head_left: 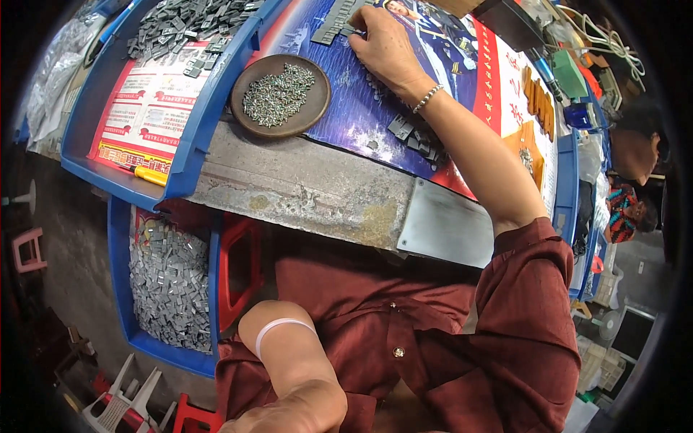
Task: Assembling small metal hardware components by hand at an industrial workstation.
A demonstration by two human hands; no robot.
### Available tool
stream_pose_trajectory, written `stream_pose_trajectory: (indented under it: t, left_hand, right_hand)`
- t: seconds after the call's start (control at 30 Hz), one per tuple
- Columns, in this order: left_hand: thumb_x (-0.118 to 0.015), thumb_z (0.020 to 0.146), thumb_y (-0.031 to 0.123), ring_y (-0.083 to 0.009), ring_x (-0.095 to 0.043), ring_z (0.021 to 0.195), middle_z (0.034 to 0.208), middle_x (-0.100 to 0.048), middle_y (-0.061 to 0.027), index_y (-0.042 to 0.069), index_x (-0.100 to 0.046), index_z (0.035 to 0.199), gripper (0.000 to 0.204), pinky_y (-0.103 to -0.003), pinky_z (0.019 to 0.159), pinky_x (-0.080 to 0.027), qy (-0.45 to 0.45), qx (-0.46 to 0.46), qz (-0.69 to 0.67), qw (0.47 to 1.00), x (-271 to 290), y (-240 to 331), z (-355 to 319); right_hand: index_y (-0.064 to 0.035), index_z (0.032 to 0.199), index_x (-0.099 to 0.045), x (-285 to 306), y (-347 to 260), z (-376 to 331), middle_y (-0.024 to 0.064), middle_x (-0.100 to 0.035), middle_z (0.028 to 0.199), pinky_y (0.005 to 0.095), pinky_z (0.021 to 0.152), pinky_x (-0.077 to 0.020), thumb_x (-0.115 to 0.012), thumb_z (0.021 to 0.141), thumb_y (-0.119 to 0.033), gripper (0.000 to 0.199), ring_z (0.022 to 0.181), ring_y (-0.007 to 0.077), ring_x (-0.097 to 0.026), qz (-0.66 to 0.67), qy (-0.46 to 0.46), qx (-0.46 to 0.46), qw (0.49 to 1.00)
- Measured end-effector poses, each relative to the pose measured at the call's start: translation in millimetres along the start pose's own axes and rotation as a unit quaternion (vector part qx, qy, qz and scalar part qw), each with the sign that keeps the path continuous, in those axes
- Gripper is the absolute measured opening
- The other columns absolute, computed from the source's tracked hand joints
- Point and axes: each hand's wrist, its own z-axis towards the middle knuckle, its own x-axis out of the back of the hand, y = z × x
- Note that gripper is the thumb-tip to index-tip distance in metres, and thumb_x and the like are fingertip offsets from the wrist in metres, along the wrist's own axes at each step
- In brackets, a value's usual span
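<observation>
My right hand (382,45) reaches across the table to a short row of grey metal parts (333,20) lying on a blue printed sheet (361,108). Its fingers are curled onto the near end of the row. A bead bracelet sits on that wrist. More loose grey parts (415,137) lie beside the forearm. My left arm is bent close to my body with a white band near the elbow. My left hand (278,422) is cut off at the lower edge, and its fingers are hidden.
A brown round dish (249,119) of small screws stands left of the sheet. A blue tray (195,137) holds grey parts and a yellow pen (148,175). Below the table are a blue crate (119,289) of grey parts and a red stool (238,267). Another person (635,155) sits at the right.
</observation>
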Motion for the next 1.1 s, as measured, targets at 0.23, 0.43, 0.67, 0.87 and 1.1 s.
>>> stream_pose_trajectory:
  t: [0.23, 0.43, 0.67, 0.87, 1.1]
  left_hand:
    - [-0.056, 0.088, 0.004, -0.0117, -0.052, 0.088, 0.093, -0.052, 0.0002, 0.009, -0.055, 0.097, 0.010, -0.027, 0.072, -0.046, -0.007, 0.059, -0.060, 0.996, 5.3, 1.7, -8.4]
    - [-0.056, 0.088, 0.007, -0.0107, -0.052, 0.081, 0.088, -0.050, 0.0014, 0.010, -0.056, 0.092, 0.006, -0.026, 0.067, -0.046, -0.067, 0.155, 0.054, 0.984, 4.6, 30.3, -8.6]
    - [-0.052, 0.090, 0.014, -0.0179, -0.053, 0.080, 0.087, -0.050, -0.0032, 0.010, -0.054, 0.096, 0.007, -0.027, 0.059, -0.043, -0.157, 0.425, 0.190, 0.871, 3.4, 58.9, -11.0]
    - [-0.053, 0.092, 0.018, -0.0183, -0.047, 0.082, 0.094, -0.047, -0.0072, 0.003, -0.049, 0.109, 0.023, -0.029, 0.069, -0.037, -0.170, 0.382, 0.308, 0.854, 10.4, 44.9, -63.9]
    - [-0.047, 0.087, 0.004, -0.0241, -0.055, 0.073, 0.094, -0.055, -0.0147, -0.001, -0.049, 0.106, 0.020, -0.031, 0.063, -0.048, -0.163, 0.405, 0.383, 0.814, 12.1, 42.8, -88.4]
  right_hand:
    - [0.0036, 0.092, -0.057, 18.6, -1.8, 3.8, 0.0230, -0.059, 0.089, 0.0399, 0.077, -0.0464, -0.061, 0.076, -0.010, 0.022, 0.086, 0.0334, -0.058, 0.047, -0.009, -0.036, 0.998]
    - [0.0013, 0.101, -0.061, 91.9, -8.7, -28.2, 0.0069, -0.066, 0.088, 0.0258, 0.069, -0.0497, -0.066, 0.082, -0.013, 0.024, 0.074, 0.0111, -0.061, 0.058, -0.061, -0.098, 0.992]
    - [-0.0012, 0.100, -0.060, 129.1, -19.4, -90.8, 0.0112, -0.066, 0.093, 0.0334, 0.080, -0.0494, -0.067, 0.080, -0.011, 0.023, 0.089, 0.0224, -0.063, 0.119, -0.205, -0.032, 0.971]
    - [-0.0045, 0.093, -0.060, 100.0, -40.6, -103.3, 0.0170, -0.064, 0.085, 0.0485, 0.078, -0.0443, -0.059, 0.073, -0.008, 0.020, 0.088, 0.0343, -0.060, -0.100, -0.168, 0.047, 0.980]
    - [0.0011, 0.094, -0.058, 77.4, -46.5, -104.7, 0.0185, -0.063, 0.084, 0.0486, 0.078, -0.0400, -0.057, 0.074, -0.014, 0.025, 0.084, 0.0313, -0.058, -0.136, -0.118, 0.082, 0.980]
